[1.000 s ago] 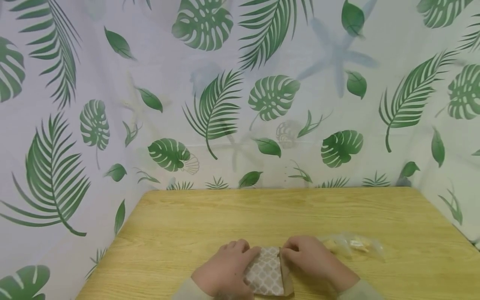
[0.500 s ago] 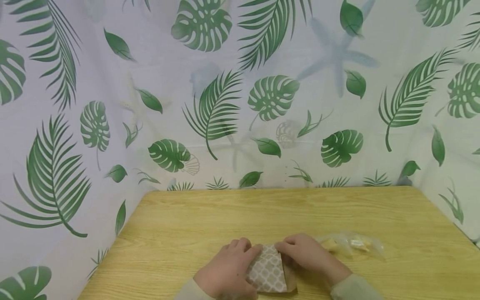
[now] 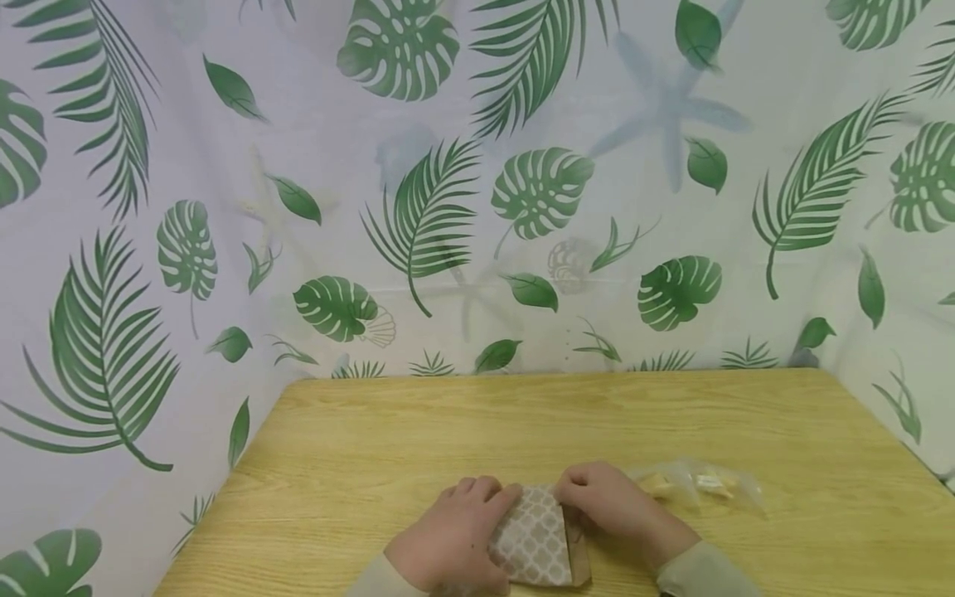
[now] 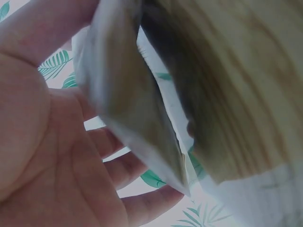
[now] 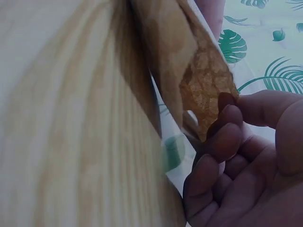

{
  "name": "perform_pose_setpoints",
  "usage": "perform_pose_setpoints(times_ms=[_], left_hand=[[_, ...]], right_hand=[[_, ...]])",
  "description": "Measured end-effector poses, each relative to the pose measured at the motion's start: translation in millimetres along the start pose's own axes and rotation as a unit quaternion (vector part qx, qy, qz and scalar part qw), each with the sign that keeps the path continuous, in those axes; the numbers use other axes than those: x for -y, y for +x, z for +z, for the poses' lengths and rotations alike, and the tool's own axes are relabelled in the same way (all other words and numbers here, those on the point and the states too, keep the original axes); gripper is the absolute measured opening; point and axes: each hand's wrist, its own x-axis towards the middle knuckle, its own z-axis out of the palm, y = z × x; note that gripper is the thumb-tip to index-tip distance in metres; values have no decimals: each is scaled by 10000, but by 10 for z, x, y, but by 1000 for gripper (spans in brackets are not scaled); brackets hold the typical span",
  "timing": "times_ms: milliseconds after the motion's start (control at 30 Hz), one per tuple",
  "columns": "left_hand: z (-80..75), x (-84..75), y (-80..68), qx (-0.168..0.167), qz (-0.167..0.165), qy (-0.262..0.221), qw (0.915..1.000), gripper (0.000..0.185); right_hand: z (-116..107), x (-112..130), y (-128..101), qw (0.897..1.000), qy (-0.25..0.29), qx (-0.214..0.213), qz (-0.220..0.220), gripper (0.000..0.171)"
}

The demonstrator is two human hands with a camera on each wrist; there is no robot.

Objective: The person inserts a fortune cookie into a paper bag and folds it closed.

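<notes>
A small paper bag with a white lattice print lies flat near the front of the table, its plain brown inside showing along the right edge. My left hand grips its left side, thumb over the print; in the left wrist view the fingers spread behind the folded paper. At the upper right corner, my right hand pinches the edge of the bag's mouth. The right wrist view shows thumb and index finger on the crinkled brown paper, the other fingers curled below.
Two clear plastic packets with yellowish contents lie right of the right hand, a nearer packet and a farther packet. The wood-grain table ends at a leaf-printed curtain at the back and left.
The bag has shifted slightly right. My right fingers reached over its upper right corner, then drew back to pinch the edge. The left hand keeps its grip.
</notes>
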Motion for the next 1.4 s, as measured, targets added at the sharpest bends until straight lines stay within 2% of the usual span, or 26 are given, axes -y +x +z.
perform_pose_setpoints(times_ms=[233,367,600,800,933,1067,1200,1400], left_hand=[[6,-7,14,36,-183,-210,9996,102],[7,-5,17,-18,-189,-123,9997,101],[2,-9,5,-63,-125,-151,9998,109],[13,2,-2,-139,-54,-196,9997,119],[25,18,5,-192,-56,-34,9998,117],[22,19,10,-175,-73,35,9998,114],[17,15,11,-173,-94,55,9998,111],[14,20,15,-150,-133,12,9998,111]], right_hand=[[-26,-49,7,9945,1046,103,30,27],[-27,-66,1,9909,1335,190,12,29],[-7,-38,-6,9928,1196,7,101,35],[46,14,-5,9928,1163,-280,110,33],[58,34,-31,9926,1213,-97,33,33],[41,37,-83,9973,710,171,-108,28],[29,37,-116,9994,119,220,-245,24],[26,43,-142,9994,22,149,-316,24]])
